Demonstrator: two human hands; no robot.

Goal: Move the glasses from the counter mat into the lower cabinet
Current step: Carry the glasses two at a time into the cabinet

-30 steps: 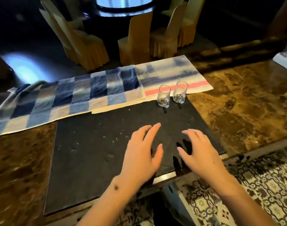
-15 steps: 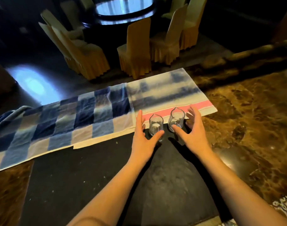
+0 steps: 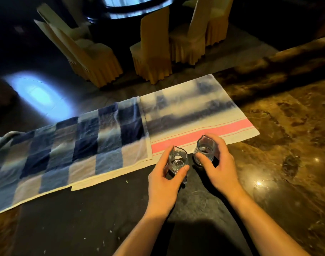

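The left hand (image 3: 165,180) hides the lower part of the left glass (image 3: 177,159), and the right hand (image 3: 219,167) hides the far side of the right glass (image 3: 205,149). The checked towel (image 3: 65,154) and the dark mat (image 3: 95,218) are cut off by the picture's edges.

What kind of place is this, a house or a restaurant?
Probably a restaurant or banquet hall. Chairs in yellow skirted covers stand round a big round table, and a marble counter holds small spouted glasses by towels, like a serving station.
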